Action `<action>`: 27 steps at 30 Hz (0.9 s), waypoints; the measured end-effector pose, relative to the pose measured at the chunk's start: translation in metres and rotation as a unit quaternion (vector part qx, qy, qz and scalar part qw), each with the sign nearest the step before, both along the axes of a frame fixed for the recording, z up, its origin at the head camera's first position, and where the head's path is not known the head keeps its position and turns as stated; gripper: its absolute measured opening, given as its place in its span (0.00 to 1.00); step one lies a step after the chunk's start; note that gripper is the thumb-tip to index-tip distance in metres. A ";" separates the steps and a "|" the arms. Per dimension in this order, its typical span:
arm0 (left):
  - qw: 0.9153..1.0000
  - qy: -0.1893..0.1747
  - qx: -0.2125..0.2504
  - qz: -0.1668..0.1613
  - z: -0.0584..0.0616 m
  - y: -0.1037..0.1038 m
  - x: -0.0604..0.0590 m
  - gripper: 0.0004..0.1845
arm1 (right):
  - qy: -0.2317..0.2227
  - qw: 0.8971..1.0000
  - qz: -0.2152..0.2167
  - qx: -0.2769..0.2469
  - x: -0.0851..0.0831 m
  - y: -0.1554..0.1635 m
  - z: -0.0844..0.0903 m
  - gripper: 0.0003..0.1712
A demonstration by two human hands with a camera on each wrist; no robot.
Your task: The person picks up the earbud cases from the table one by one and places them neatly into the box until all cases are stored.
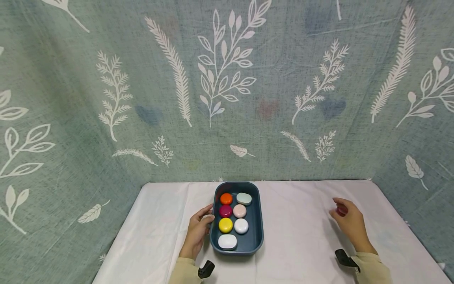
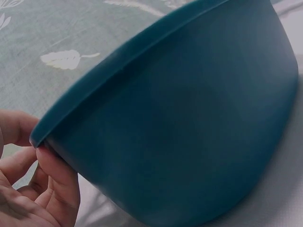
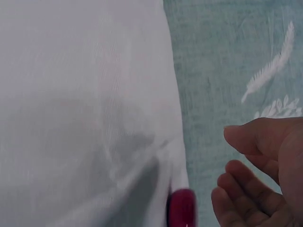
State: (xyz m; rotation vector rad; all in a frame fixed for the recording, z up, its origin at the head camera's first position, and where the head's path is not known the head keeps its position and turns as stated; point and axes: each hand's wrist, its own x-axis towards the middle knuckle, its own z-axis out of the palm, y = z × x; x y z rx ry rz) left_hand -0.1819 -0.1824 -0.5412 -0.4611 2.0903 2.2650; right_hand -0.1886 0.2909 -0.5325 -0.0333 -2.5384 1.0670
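A dark blue, deep oblong tray (image 1: 257, 232) stands on the white cloth. My left hand (image 1: 198, 228) pinches its left rim; in the left wrist view the thumb and fingers (image 2: 59, 172) grip the rim's corner. Inside lie smooth rounded pieces: orange (image 1: 226, 198), crimson (image 1: 225, 211), yellow (image 1: 225, 225), pale pink (image 1: 239, 211), round white (image 1: 241, 226), oblong pale green (image 1: 244, 198) and oblong white (image 1: 227, 241). Over on the right is my right hand (image 1: 351, 223), its fingers loosely bent. A glossy dark red piece (image 3: 182, 208) shows apart from its fingertips in the right wrist view.
White cloth (image 1: 294, 232) covers the table, with folds here and there. Green leaf-patterned fabric (image 1: 227, 150) hangs behind it and along both sides. Each wrist carries a black camera mount, one at the left sleeve (image 1: 206, 269) and one at the right (image 1: 345, 259).
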 end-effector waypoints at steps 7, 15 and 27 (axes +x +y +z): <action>1.000 -0.002 -0.001 0.001 0.000 0.000 0.000 0.26 | -0.018 0.999 -0.041 0.012 0.001 0.011 -0.001 0.27; 1.000 -0.003 0.000 0.001 0.000 0.001 0.000 0.26 | -0.038 0.998 -0.040 0.016 0.000 0.021 -0.003 0.28; 1.000 -0.008 -0.002 0.004 0.002 0.002 0.000 0.26 | -0.083 0.996 -0.041 0.018 -0.005 0.026 -0.010 0.31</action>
